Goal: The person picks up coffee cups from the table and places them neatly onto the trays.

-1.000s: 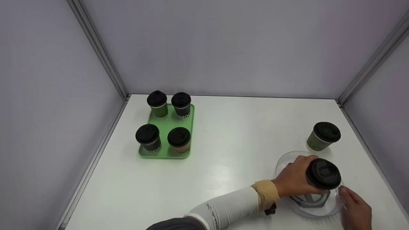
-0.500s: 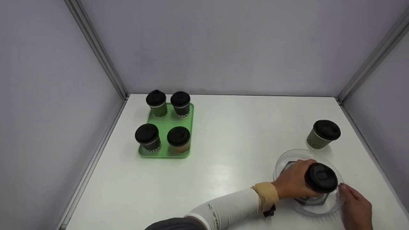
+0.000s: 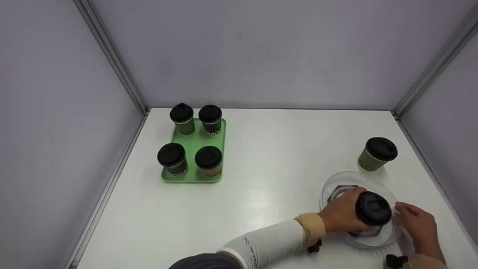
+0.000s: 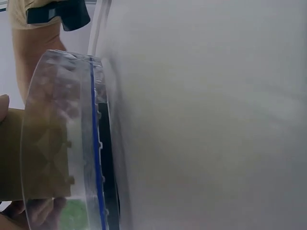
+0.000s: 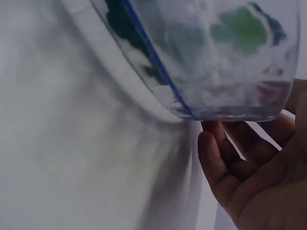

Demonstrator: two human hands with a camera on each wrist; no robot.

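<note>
My left hand grips a paper coffee cup with a black lid. Its tan body shows through the wall of a round clear plastic tray, and the cup stands inside that wall. Under the clear plastic lies a dark grey angular shape. At the tray's right side is my right hand, loosely bent fingertips right at the outer wall and nothing grasped. Behind the clear tray stands a green paper cup with a black lid.
A green tray on the left of the white table bears several lidded cups, among them a dark one and a tan one. Grey panels enclose the back and both sides.
My left hand has shifted slightly left with the cup. My right hand has moved away from me along the tray's rim, and its wrist now shows. The dark shape in the tray appears turned.
</note>
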